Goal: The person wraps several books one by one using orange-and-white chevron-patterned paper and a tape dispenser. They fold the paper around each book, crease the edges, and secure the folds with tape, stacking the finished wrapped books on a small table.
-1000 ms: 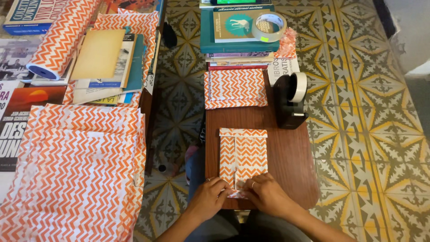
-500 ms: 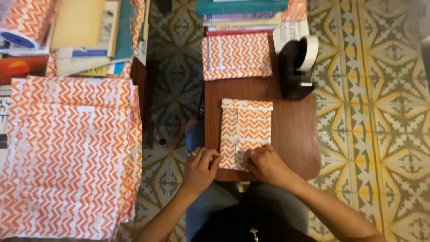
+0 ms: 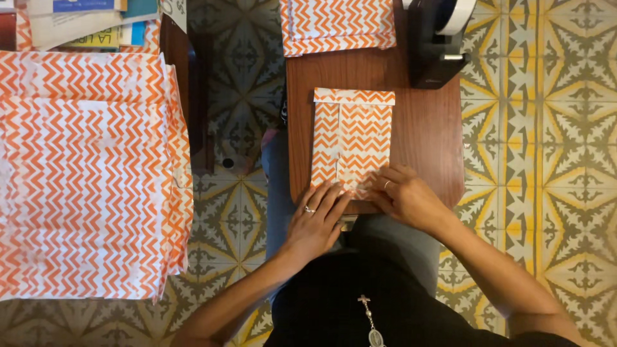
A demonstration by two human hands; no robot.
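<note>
A flat package wrapped in orange-and-white zigzag paper (image 3: 353,138) lies on a small brown wooden table (image 3: 424,128). My left hand (image 3: 318,215) rests with fingers spread on the package's near left corner. My right hand (image 3: 405,196) presses down the paper fold at its near right edge. Both hands wear a ring. Neither hand grips anything; both lie flat on the paper.
A black tape dispenser (image 3: 437,38) stands at the table's far right. A second wrapped package (image 3: 337,26) lies at the far edge. To the left, large sheets of the same zigzag paper (image 3: 90,173) cover a surface, with books (image 3: 83,22) behind. Patterned floor tiles (image 3: 540,128) surround the table.
The view has tilted down and closer; the stack of books and the tape roll left the top of the picture. Both hands stay at the package's near edge, pressing the fold.
</note>
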